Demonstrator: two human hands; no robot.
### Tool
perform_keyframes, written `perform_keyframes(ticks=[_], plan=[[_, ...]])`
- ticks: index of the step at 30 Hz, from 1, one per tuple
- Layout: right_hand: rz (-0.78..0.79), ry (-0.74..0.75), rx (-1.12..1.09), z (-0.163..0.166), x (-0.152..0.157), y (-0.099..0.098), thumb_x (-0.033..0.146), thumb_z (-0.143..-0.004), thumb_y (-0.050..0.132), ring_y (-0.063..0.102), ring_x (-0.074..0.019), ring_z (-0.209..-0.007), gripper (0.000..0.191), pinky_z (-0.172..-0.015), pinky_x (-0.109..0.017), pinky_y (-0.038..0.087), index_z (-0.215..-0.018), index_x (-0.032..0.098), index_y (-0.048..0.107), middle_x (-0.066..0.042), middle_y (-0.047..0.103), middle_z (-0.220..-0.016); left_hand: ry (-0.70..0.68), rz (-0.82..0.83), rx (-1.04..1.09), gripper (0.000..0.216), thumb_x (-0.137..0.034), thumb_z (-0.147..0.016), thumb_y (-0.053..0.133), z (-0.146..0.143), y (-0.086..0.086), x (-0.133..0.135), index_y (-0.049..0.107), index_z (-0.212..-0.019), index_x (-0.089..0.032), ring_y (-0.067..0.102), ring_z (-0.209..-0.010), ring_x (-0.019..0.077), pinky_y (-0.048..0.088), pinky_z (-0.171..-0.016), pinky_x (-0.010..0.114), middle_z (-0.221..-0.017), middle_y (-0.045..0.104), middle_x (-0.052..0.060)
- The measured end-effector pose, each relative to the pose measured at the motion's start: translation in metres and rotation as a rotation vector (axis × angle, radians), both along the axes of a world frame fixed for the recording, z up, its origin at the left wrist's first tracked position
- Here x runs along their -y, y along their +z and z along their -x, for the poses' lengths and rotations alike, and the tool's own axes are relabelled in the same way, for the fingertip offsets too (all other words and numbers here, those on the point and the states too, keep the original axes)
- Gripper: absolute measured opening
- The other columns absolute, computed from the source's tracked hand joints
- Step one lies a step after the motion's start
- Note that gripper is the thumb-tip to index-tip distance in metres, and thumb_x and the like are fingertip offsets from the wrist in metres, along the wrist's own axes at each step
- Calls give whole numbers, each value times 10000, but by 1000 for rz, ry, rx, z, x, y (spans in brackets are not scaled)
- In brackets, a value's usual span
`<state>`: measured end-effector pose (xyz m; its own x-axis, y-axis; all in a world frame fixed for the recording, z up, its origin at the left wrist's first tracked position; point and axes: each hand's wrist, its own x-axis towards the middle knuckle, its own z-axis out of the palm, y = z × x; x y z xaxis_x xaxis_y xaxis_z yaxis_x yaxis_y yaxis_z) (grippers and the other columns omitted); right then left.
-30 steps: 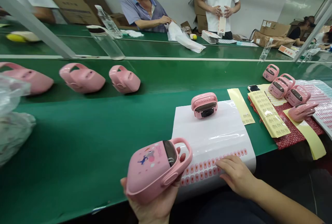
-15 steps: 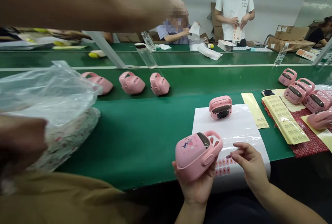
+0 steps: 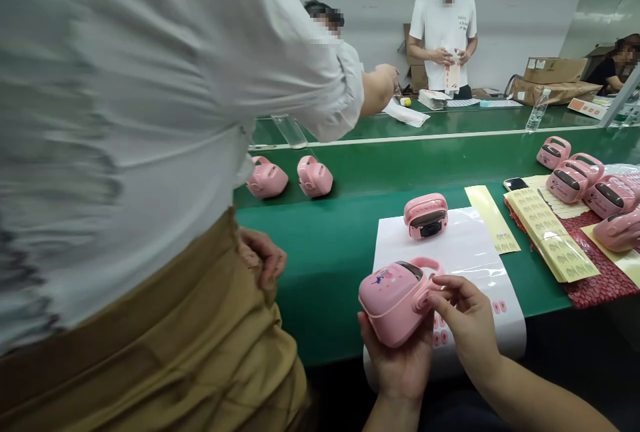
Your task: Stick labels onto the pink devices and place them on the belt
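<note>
A rounded pink device with a carry handle (image 3: 389, 309) rests tilted in my left hand (image 3: 404, 367), whose palm and fingers support it from below. A printed picture and a dark window show on its top. My right hand (image 3: 470, 329) has thumb and fingertips pinched together at the handle's side joint, touching the device. The small oval sticker in that pinch is mostly hidden by the fingers. Under both hands lies a white sticker sheet (image 3: 460, 245) with rows of small pink-red stickers, its near end curling over the table edge. A second pink device (image 3: 425, 217) stands on it.
A co-worker in a white shirt (image 3: 165, 99) leans in close on the left, an arm across the table. Pink devices (image 3: 316, 177) stand behind. To the right lie yellow sticker sheets (image 3: 550, 235), a phone (image 3: 515, 184), red bubble wrap (image 3: 593, 285) and more pink devices (image 3: 570, 182).
My right hand has moved left from beside the device onto its handle joint, bringing the small sticker. The co-worker's body now covers the left side and the plastic bag there.
</note>
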<state>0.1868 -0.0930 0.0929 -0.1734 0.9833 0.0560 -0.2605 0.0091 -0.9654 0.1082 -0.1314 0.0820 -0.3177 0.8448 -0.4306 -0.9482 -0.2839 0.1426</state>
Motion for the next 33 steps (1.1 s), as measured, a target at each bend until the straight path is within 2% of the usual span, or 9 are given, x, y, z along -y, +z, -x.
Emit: perform_keyframes(ticks=[4, 6, 9, 12, 15, 18, 23, 30, 33], plan=[[-152, -84, 108, 2, 1, -2, 273, -710, 675, 606, -165, -599, 106, -617, -312, 485, -790, 206, 663, -5, 674, -651, 40, 18, 57, 540, -592, -729, 523, -3, 8, -1, 567, -1127, -229, 618, -900, 192, 509, -752, 243, -1049, 655, 86], [-363, -162, 190, 0, 1, -2, 219, -739, 645, 574, -156, -604, 49, -581, -292, 464, -781, 227, 669, 4, 649, -641, 32, 18, 70, 509, -585, -741, 512, -3, 10, -1, 582, -1099, -230, 621, -894, 185, 509, -748, 237, -1046, 658, 80], [-723, -238, 299, -5, -2, -1, 127, -790, 580, 548, -157, -619, 170, -590, -302, 435, -860, 254, 668, 7, 655, -650, -2, -1, 74, 521, -581, -734, 530, -1, 8, 0, 576, -1114, -227, 625, -875, 179, 506, -758, 237, -1056, 657, 81], [-972, -263, 421, -12, -5, 1, 66, -805, 546, 565, -166, -664, 285, -622, -322, 408, -1005, 250, 634, 0, 694, -720, -41, -64, 38, 598, -563, -730, 558, 2, 3, 2, 502, -1224, -230, 624, -889, 178, 491, -806, 242, -1068, 656, 78], [-1106, -254, 508, -17, -8, 4, 53, -818, 524, 593, -177, -746, 339, -644, -327, 388, -1097, 233, 592, -10, 718, -818, -90, -190, -26, 655, -539, -747, 562, 4, -5, 3, 416, -1305, -229, 622, -927, 182, 472, -859, 253, -1080, 657, 80], [-1172, -261, 527, -18, -10, 5, 56, -839, 501, 604, -183, -809, 349, -647, -323, 376, -1144, 215, 566, -19, 722, -894, -118, -379, -50, 584, -460, -789, 535, 6, -13, 3, 432, -1293, -183, 611, -982, 199, 461, -896, 287, -1119, 638, 123], [-1138, -234, 469, -17, -10, 3, 49, -840, 498, 582, -167, -767, 289, -657, -309, 402, -1071, 195, 591, -31, 716, -873, -149, -556, -12, 501, -369, -817, 483, 6, -18, 2, 464, -1266, -147, 584, -1051, 221, 447, -923, 323, -1153, 613, 159], [-599, -78, 267, -8, -9, 13, 149, -793, 565, 559, -137, -656, 74, -582, -247, 436, -788, 218, 590, 4, 624, -696, -145, -450, -31, 513, -401, -800, 516, 5, -19, 1, 489, -1233, -128, 564, -1078, 245, 458, -908, 321, -1151, 603, 180], [-480, 41, 228, -12, -16, 17, 151, -775, 562, 545, -126, -656, 71, -585, -240, 420, -777, 218, 586, 14, 614, -709, -133, -445, -43, 476, -409, -809, 517, 5, -17, 0, 526, -1190, -125, 573, -1063, 238, 451, -922, 334, -1148, 607, 176]])
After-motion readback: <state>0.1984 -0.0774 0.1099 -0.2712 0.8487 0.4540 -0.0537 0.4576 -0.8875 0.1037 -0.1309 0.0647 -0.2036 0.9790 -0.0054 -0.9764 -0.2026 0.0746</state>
